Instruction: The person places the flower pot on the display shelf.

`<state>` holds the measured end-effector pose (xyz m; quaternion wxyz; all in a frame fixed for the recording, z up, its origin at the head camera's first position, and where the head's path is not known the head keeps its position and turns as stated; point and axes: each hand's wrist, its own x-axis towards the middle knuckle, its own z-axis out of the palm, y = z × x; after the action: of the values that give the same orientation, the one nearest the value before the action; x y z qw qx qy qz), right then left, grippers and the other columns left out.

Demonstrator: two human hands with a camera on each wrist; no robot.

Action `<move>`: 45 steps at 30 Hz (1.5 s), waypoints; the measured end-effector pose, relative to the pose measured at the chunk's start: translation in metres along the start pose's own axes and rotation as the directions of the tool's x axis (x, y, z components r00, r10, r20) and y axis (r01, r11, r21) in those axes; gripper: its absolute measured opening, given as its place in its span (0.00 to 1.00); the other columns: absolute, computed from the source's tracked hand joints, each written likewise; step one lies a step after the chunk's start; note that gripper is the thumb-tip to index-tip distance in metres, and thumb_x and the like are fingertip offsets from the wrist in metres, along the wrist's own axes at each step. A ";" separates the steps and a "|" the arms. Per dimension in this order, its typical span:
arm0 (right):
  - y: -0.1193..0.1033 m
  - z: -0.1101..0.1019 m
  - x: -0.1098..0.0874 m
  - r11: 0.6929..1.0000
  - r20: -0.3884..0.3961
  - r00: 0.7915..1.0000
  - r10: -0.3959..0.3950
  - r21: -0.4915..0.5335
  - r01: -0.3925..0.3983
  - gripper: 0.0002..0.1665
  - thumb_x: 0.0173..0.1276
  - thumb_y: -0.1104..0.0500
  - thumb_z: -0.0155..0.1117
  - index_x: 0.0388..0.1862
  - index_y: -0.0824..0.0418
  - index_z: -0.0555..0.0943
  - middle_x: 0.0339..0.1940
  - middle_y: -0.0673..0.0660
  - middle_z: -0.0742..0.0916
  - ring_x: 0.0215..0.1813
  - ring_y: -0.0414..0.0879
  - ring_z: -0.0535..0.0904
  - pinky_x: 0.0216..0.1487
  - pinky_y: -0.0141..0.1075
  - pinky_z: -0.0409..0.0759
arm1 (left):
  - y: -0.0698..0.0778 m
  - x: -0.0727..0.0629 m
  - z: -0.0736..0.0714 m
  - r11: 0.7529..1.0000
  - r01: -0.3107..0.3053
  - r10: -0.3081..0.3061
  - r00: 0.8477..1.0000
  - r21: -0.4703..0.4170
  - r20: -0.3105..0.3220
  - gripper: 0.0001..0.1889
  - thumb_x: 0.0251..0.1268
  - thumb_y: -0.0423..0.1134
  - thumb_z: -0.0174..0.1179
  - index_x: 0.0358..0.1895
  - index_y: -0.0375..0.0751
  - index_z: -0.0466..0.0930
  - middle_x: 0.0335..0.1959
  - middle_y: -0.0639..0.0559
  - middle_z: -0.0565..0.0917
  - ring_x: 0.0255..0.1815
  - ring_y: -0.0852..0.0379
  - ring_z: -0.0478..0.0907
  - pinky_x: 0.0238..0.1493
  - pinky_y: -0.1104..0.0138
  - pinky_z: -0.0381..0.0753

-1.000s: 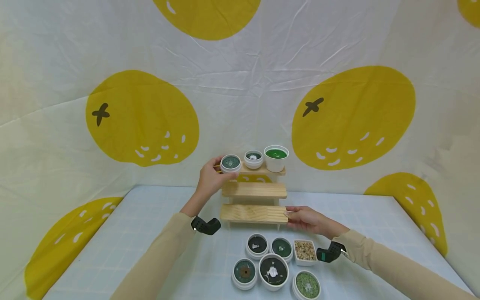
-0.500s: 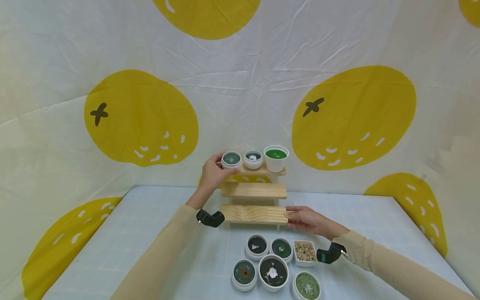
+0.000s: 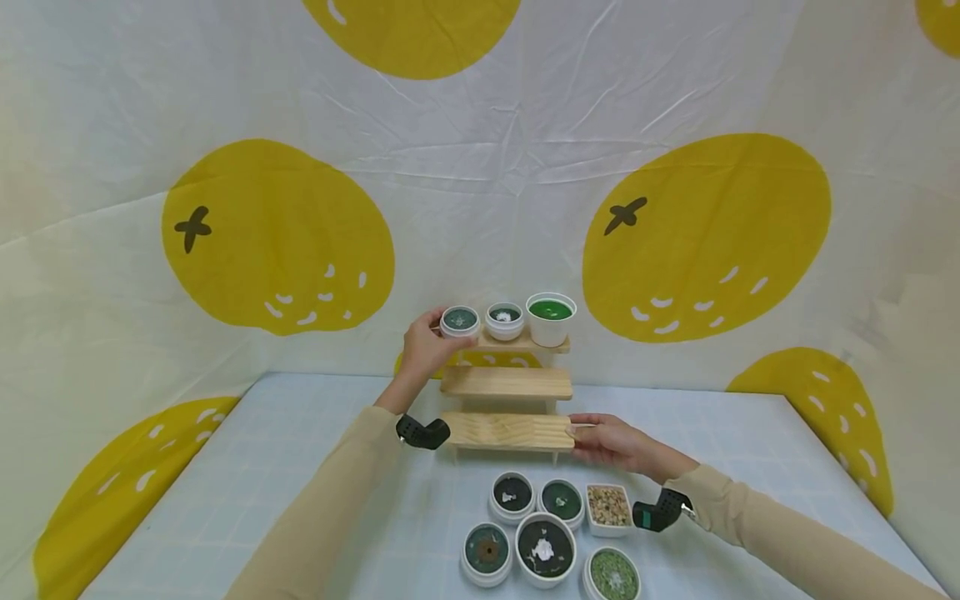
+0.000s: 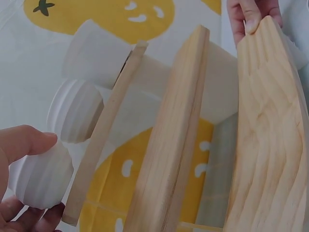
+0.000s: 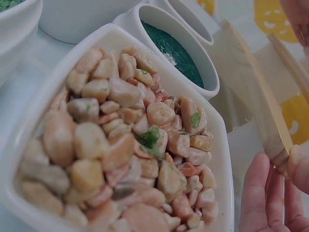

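Note:
At the left end of the top shelf, my left hand (image 3: 424,348) pinches a small white ribbed pot (image 3: 459,320) with a grey-green fill; its thumb (image 4: 31,141) lies on the near side and the fingers curl under. Whether the pot's base touches the shelf I cannot tell. Beside it on that shelf (image 4: 104,130) stand a similar small pot (image 3: 505,320) and a taller white cup (image 3: 551,321) with a bright green fill. My right hand (image 3: 617,443) grips the right end of the lowest step (image 3: 506,431) of the three-tier wooden stand, thumb on top.
In front of the stand, several white pots (image 3: 546,546) with dark or green fills sit grouped on the pale checked tablecloth (image 3: 405,533). A square dish of pebbles (image 5: 125,140) is near my right wrist. Behind hangs a white cloth (image 3: 480,208) with yellow fruit prints.
My left hand has shifted slightly up and back with the small pot, which now sits in line with the other two. The right hand keeps its grip on the lowest step.

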<state>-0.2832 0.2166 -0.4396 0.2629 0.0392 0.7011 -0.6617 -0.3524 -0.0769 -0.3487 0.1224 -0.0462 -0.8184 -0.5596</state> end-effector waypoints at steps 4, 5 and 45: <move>0.001 0.001 -0.001 1.000 -0.005 1.000 -0.001 0.004 0.001 0.36 0.72 0.60 0.55 0.72 0.72 0.54 0.43 0.55 0.84 0.39 0.40 0.82 0.42 0.30 0.84 | -0.003 0.001 0.002 1.000 0.012 -0.012 1.000 -0.003 -0.008 0.37 0.44 0.39 0.75 0.62 0.34 0.72 0.57 0.40 0.79 0.53 0.46 0.77 0.58 0.58 0.77; 0.001 0.001 0.000 1.000 -0.008 1.000 -0.001 0.007 0.001 0.36 0.72 0.60 0.55 0.72 0.73 0.54 0.43 0.56 0.83 0.39 0.40 0.82 0.42 0.30 0.84 | -0.003 0.002 0.002 1.000 0.010 -0.010 1.000 -0.006 -0.010 0.37 0.44 0.39 0.75 0.62 0.34 0.72 0.57 0.40 0.79 0.53 0.45 0.77 0.58 0.58 0.77; 0.002 0.000 0.001 1.000 0.003 1.000 -0.017 0.026 0.017 0.35 0.73 0.61 0.54 0.72 0.73 0.55 0.43 0.55 0.83 0.40 0.39 0.81 0.42 0.29 0.84 | -0.012 -0.002 0.010 0.998 -0.023 0.020 0.999 -0.052 -0.041 0.36 0.52 0.39 0.71 0.65 0.33 0.69 0.63 0.36 0.74 0.62 0.41 0.71 0.66 0.53 0.70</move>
<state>-0.2835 0.2164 -0.4414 0.2579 0.0354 0.6924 -0.6729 -0.3541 -0.0720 -0.3640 0.1439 -0.0467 -0.8001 -0.5805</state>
